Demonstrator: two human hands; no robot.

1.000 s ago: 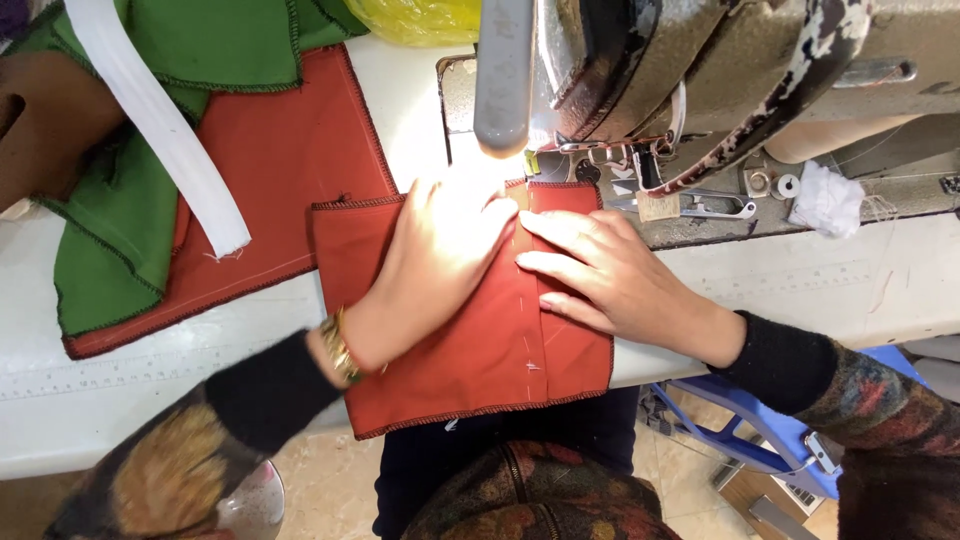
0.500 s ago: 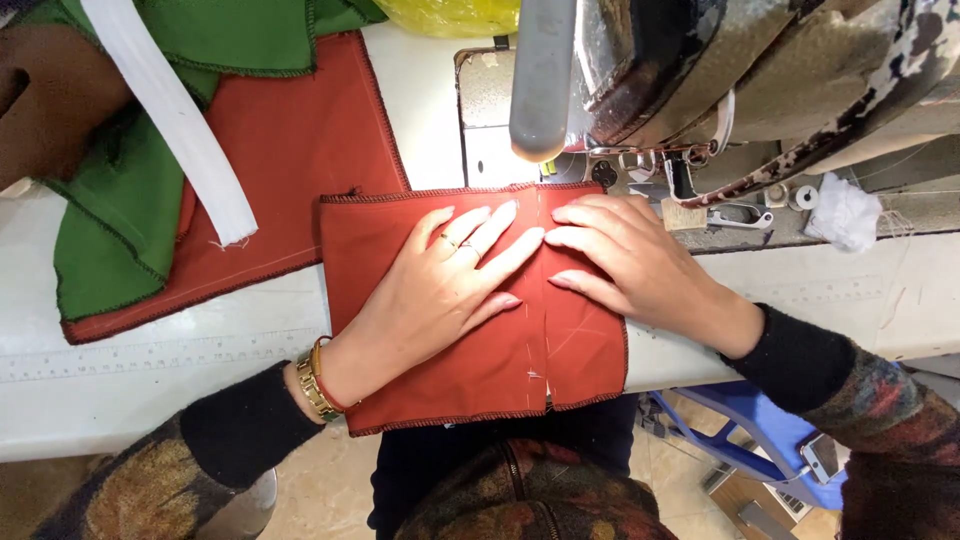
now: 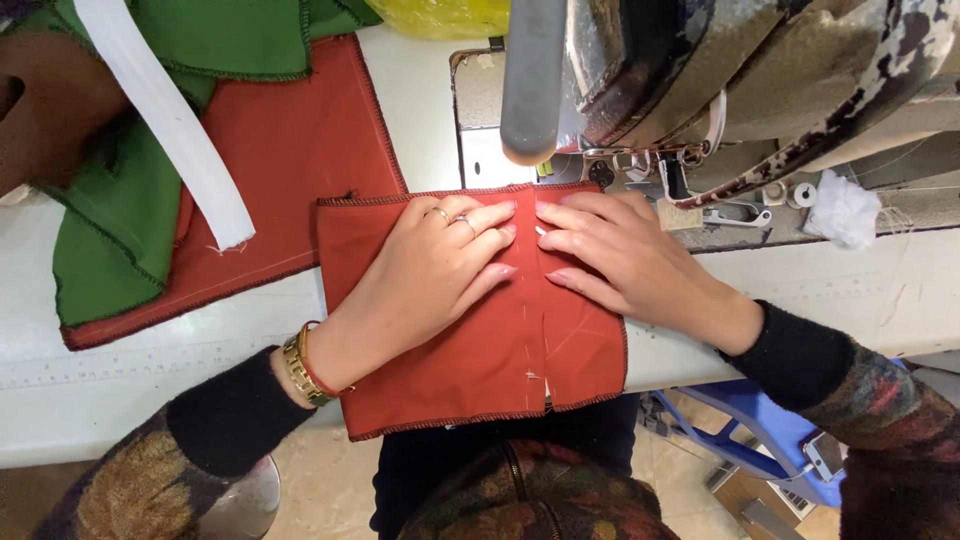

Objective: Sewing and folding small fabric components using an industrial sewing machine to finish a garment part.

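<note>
A rust-red fabric piece with overlocked edges lies flat on the white sewing table, its far edge under the sewing machine. My left hand rests flat on the cloth, fingers spread, with rings and a gold bracelet. My right hand presses flat on the cloth beside it, fingertips almost meeting the left ones along a seam line. Neither hand grips anything.
More red fabric and green fabric are piled at the left, with a white strap across them. A white wad sits on the machine bed at the right. A blue stool shows below the table.
The red piece has slid away from the needle toward me and lies flatter. My left hand went from bent over the cloth to spread flat; my right hand stayed pressed beside it.
</note>
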